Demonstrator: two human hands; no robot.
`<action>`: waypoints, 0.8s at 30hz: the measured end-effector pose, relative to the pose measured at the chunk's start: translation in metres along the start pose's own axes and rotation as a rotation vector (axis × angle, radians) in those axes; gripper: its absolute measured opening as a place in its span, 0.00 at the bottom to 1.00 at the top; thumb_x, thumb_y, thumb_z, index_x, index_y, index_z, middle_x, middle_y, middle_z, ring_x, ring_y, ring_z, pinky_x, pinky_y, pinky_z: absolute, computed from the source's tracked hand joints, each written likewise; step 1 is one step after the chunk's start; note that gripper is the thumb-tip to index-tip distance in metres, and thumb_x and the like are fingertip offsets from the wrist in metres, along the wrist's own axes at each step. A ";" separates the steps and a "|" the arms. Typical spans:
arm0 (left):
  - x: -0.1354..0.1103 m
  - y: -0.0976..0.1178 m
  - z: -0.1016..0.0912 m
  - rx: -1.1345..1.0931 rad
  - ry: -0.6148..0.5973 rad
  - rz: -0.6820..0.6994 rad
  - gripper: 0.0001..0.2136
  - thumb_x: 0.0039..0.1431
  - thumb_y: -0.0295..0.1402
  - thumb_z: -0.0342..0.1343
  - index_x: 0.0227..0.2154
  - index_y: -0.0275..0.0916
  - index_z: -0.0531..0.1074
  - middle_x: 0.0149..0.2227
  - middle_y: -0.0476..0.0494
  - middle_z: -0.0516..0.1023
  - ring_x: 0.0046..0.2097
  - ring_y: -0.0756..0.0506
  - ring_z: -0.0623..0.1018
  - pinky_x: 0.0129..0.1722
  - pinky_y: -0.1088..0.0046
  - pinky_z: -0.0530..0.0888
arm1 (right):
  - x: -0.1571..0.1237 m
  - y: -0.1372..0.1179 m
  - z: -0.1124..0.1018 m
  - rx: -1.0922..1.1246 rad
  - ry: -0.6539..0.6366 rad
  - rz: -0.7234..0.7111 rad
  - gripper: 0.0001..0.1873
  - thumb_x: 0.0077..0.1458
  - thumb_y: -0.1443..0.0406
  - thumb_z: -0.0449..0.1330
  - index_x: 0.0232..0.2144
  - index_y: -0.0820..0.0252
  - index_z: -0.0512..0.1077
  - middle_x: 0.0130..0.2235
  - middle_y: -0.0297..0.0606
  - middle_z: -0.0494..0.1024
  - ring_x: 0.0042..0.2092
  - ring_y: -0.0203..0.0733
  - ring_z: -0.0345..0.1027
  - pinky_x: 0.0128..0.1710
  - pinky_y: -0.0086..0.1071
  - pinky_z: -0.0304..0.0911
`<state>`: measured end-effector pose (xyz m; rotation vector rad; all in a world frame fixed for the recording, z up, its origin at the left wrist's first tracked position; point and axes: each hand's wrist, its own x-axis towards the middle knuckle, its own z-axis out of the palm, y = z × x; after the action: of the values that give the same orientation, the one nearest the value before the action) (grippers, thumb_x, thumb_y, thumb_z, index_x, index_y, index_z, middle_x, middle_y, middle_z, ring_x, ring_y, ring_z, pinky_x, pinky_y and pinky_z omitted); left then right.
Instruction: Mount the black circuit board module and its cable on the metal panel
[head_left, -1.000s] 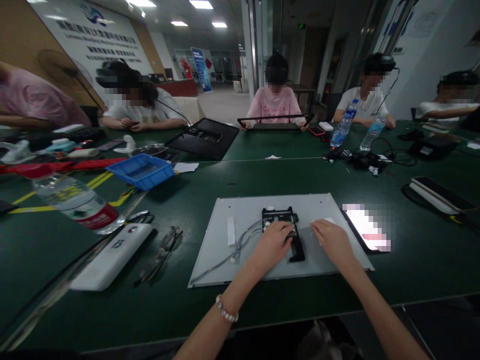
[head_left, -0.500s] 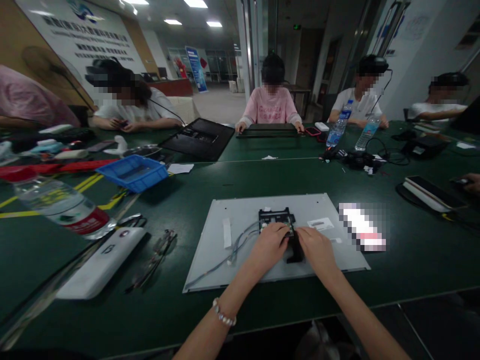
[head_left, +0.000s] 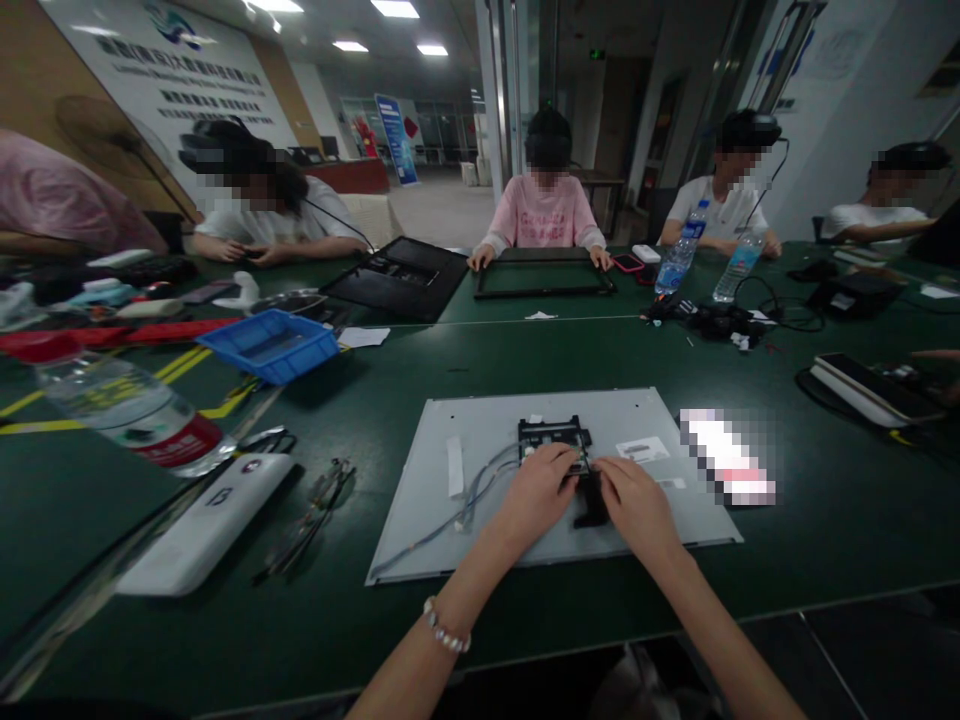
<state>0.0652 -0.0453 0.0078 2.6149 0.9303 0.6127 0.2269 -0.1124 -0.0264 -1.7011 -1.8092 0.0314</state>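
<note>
A flat panel with a pale grey metal back point(head_left: 420, 470) lies on the table before me. On its middle sits a black plastic bracket point(head_left: 592, 508) with a small green circuit board point(head_left: 577, 462), partly covered by my fingers. My left hand point(head_left: 541, 487) has its fingers closed at the board and the bracket's left side. Opposite it, my right hand point(head_left: 634, 497) pinches the bracket's right edge, thumb and fingertips close together. Thin grey-blue wires point(head_left: 472, 495) run from the bracket across the panel to its lower left corner.
Left of the panel lie eyeglasses point(head_left: 311, 520), a white power bank point(head_left: 206, 525), a water bottle point(head_left: 142, 415) and a blue tray point(head_left: 270, 345). A blurred-out bright phone-like object point(head_left: 724, 455) lies right. Across the table a person holds a black frame point(head_left: 544, 292); other people sit nearby.
My hands stay at the bracket, with only a slight shift of the right fingers. Across the table, the person's black frame has tilted so that its opening shows.
</note>
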 end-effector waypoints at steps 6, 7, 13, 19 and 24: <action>0.003 -0.022 -0.041 -0.003 0.189 -0.066 0.11 0.59 0.29 0.50 0.45 0.39 0.70 0.47 0.43 0.72 0.49 0.43 0.70 0.52 0.62 0.67 | -0.001 0.009 0.001 0.086 0.008 0.028 0.17 0.56 0.72 0.48 0.44 0.60 0.71 0.44 0.41 0.75 0.47 0.44 0.67 0.50 0.41 0.63; 0.001 -0.031 -0.051 0.017 0.238 -0.106 0.11 0.59 0.29 0.50 0.44 0.39 0.70 0.46 0.43 0.72 0.49 0.43 0.71 0.52 0.62 0.67 | -0.001 0.010 0.001 0.100 0.003 0.036 0.17 0.56 0.72 0.48 0.44 0.60 0.71 0.44 0.41 0.75 0.47 0.44 0.67 0.50 0.41 0.63; -0.030 -0.097 -0.085 0.102 0.304 -0.342 0.13 0.56 0.34 0.52 0.44 0.40 0.71 0.44 0.43 0.73 0.42 0.43 0.73 0.48 0.62 0.69 | -0.002 0.009 -0.001 0.144 0.005 0.049 0.16 0.56 0.70 0.48 0.43 0.60 0.72 0.45 0.41 0.75 0.48 0.43 0.67 0.52 0.41 0.62; -0.050 -0.127 -0.071 -0.069 0.208 -0.461 0.19 0.53 0.37 0.53 0.48 0.40 0.68 0.45 0.43 0.72 0.36 0.46 0.73 0.37 0.69 0.71 | -0.002 0.007 -0.002 0.166 0.004 0.051 0.16 0.56 0.70 0.48 0.43 0.60 0.72 0.45 0.41 0.75 0.48 0.43 0.67 0.52 0.41 0.62; -0.049 -0.129 -0.064 -0.058 0.131 -0.416 0.18 0.51 0.32 0.52 0.47 0.39 0.69 0.41 0.43 0.72 0.33 0.48 0.73 0.40 0.69 0.70 | -0.003 0.007 -0.003 0.172 0.002 0.053 0.16 0.56 0.70 0.48 0.43 0.59 0.72 0.44 0.41 0.75 0.48 0.43 0.67 0.52 0.41 0.62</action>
<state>-0.0679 0.0280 -0.0038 2.2513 1.4217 0.6887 0.2346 -0.1150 -0.0283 -1.6256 -1.7080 0.2027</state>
